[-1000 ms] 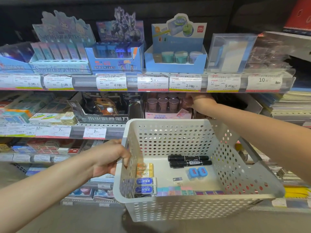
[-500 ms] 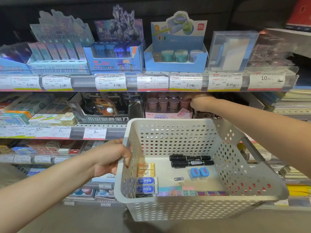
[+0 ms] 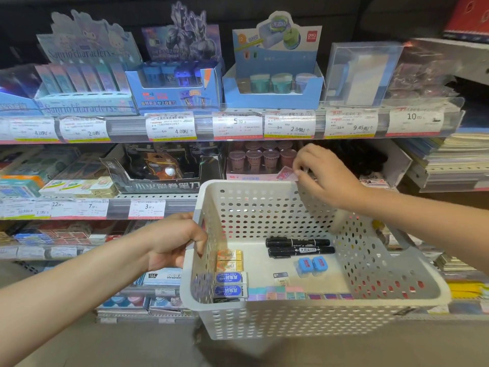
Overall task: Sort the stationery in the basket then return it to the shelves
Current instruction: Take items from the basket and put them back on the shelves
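The right hand (image 3: 324, 176) has come back from the pink box (image 3: 254, 165) on the middle shelf and now hangs over the basket's far rim, fingers curled; whether they pinch anything I cannot tell. The left hand (image 3: 176, 241) grips the white basket (image 3: 312, 317) by its left rim. Two black markers (image 3: 299, 246), blue sharpeners (image 3: 312, 264) and erasers (image 3: 230, 278) lie inside.

White perforated basket (image 3: 291, 321) before store shelves (image 3: 238, 125), holding two black markers (image 3: 299, 246), blue sharpeners (image 3: 312, 264) and boxed erasers (image 3: 230, 278).
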`<action>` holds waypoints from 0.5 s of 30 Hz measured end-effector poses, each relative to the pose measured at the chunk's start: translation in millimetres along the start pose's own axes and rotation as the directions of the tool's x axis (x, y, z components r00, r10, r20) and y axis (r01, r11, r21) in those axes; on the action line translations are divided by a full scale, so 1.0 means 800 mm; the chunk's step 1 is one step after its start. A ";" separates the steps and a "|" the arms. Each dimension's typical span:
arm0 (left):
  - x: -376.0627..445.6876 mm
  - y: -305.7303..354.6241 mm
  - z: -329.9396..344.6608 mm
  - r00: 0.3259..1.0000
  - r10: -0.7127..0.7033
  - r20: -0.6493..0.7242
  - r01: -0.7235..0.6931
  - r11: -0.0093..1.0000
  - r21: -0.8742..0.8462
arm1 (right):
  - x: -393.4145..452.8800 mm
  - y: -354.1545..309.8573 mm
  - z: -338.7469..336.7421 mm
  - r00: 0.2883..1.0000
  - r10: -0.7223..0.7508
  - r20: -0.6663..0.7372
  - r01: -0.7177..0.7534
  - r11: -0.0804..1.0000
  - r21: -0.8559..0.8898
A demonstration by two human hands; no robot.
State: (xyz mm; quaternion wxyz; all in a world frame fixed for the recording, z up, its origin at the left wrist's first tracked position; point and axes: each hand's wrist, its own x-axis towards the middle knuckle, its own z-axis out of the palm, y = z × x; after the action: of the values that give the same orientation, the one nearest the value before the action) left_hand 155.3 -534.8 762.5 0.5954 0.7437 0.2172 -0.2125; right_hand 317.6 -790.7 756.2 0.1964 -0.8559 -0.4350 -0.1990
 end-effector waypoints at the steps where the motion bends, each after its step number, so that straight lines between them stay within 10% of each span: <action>1: 0.000 0.000 0.001 1.000 0.001 0.001 -0.001 1.000 0.001 | -0.011 -0.010 -0.005 0.998 -0.061 0.012 0.061 0.998 0.004; 5: 0.000 0.001 0.005 1.000 0.005 0.001 -0.005 1.000 0.002 | -0.041 -0.042 -0.011 0.909 -0.223 0.351 0.222 0.974 0.044; 9: -0.001 0.001 0.012 1.000 0.007 -0.009 -0.007 1.000 -0.004 | -0.044 -0.054 0.012 0.572 -0.067 0.818 0.302 0.944 -0.134; 15: -0.008 0.002 0.019 1.000 0.019 -0.025 -0.019 1.000 -0.011 | -0.044 -0.057 0.038 0.424 0.036 0.905 0.448 0.860 -0.244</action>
State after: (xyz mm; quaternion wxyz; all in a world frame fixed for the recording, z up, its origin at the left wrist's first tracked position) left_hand 150.5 -550.3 764.3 0.5987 0.7451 0.2188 -0.1963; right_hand 265.8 -773.5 720.0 -0.2914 -0.7885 -0.5179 0.1587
